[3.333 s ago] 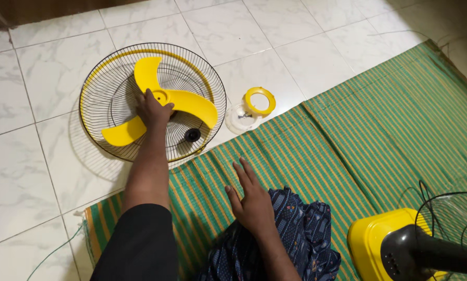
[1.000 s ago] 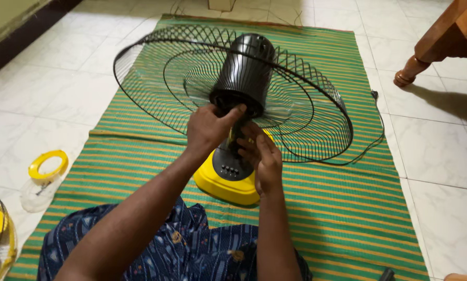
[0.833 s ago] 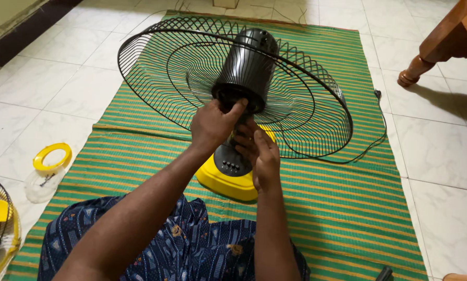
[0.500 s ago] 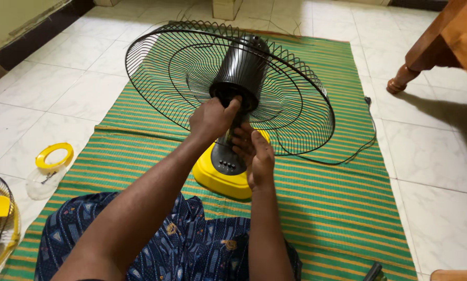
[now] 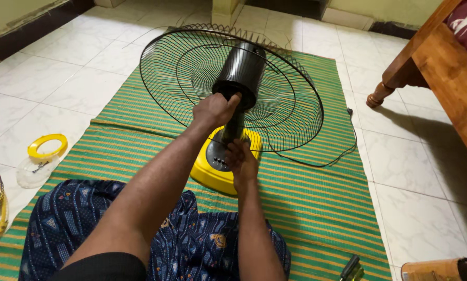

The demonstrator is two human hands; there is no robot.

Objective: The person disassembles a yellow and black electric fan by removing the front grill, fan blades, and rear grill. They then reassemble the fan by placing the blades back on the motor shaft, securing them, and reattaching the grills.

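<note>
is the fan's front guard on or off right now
Off. Only the rear wire guard sits behind the black motor housing; no blade or front grille shows there.

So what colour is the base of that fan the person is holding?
Bright yellow base with a dark control panel on top, seen clearly in the head view.

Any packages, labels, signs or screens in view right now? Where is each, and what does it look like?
No signs or screens.
Clear plastic bag: on the tile left of the mat, under a yellow ring, crumpled, with a small dark-printed label.
Control panel: grey, rounded, on the fan's yellow base, beside the right hand.
</note>
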